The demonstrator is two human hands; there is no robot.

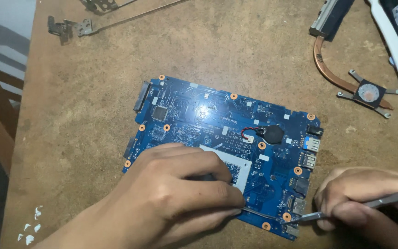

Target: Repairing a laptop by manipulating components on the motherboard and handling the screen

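Metal tweezers (346,210) touch glossy blue circuit board (217,120).

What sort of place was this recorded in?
Probably a home or small electronics repair bench: a bare blue circuit board lies on a worn wooden table, a copper heat pipe and loose hinges lie nearby.

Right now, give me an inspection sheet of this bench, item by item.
Surface: brown wooden table, scuffed.
Job's things: blue circuit board lying flat; metal tweezers, tip at the board's near right corner.
Clutter: copper heat pipe with bracket, hinge brackets, white-edged panel, white flecks.
Grippers: left hand rests on the board; right hand holds the tweezers.
Cables: red and black lead from the coin cell.
Surroundings: dim floor at left.
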